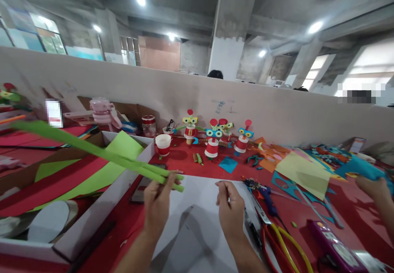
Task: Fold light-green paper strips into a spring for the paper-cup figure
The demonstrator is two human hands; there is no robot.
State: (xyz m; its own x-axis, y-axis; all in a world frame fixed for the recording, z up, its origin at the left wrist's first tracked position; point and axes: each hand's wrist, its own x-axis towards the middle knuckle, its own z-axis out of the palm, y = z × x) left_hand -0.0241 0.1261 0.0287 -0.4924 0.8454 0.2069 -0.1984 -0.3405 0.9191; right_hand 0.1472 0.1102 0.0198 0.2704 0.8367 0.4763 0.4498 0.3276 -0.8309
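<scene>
Green paper strips (123,158): long and narrow, raised above the table, running from the left hand out over the open box; their far end is blurred.
Left hand (157,201): thumb and fingers pinched on the strips near their right end.
Right hand (230,205): fingers curled in together above the white sheet (184,211), apart from the strips.
Open box (103,211): white-walled, at the left, holding red and green paper.
Cup robots (212,146): a group with red cup bodies and coiled arms, standing behind the white sheet.
Tools: scissors (262,214) with red and yellow handles beside the right hand; blue glue gun (269,201) just beyond.
Far right: another person's hand (374,187) touching blue material (361,167).
</scene>
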